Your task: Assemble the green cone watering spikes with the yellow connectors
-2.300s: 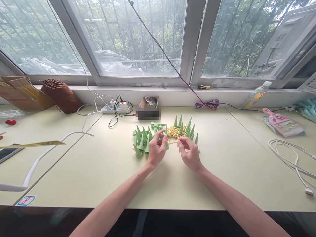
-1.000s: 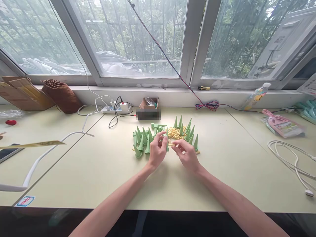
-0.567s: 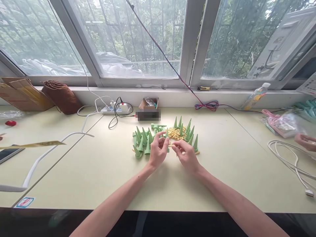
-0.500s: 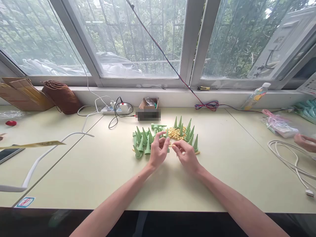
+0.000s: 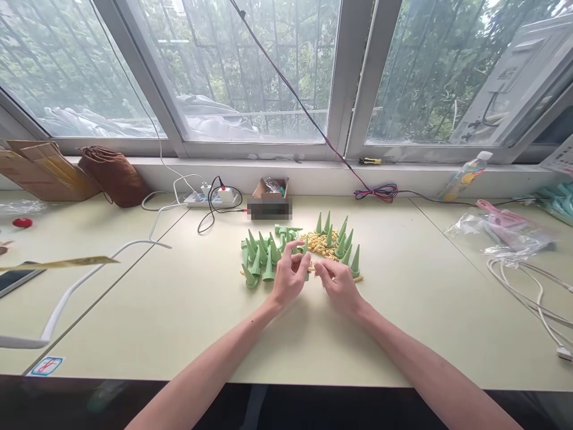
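My left hand is closed around a green cone, whose pointed tip sticks up past the thumb. A small yellow peg shows at the cone's side, between my two hands. Finger and thumb of my right hand are pinched together at the peg's outer end. Several green cones stand and lie to the left of my left hand. Beyond my right hand is a heap of yellow pegs, with more green cones standing around it.
Behind the cones stands a small open cardboard box, next to a power strip. A white cable crosses the left side. On the right lie a plastic bag, a bottle and white cables. A phone is far left.
My right fingertips have shifted slightly and curled tighter at the peg. At the right edge another person's hand has gone out of view, and the plastic bag there has been spread out.
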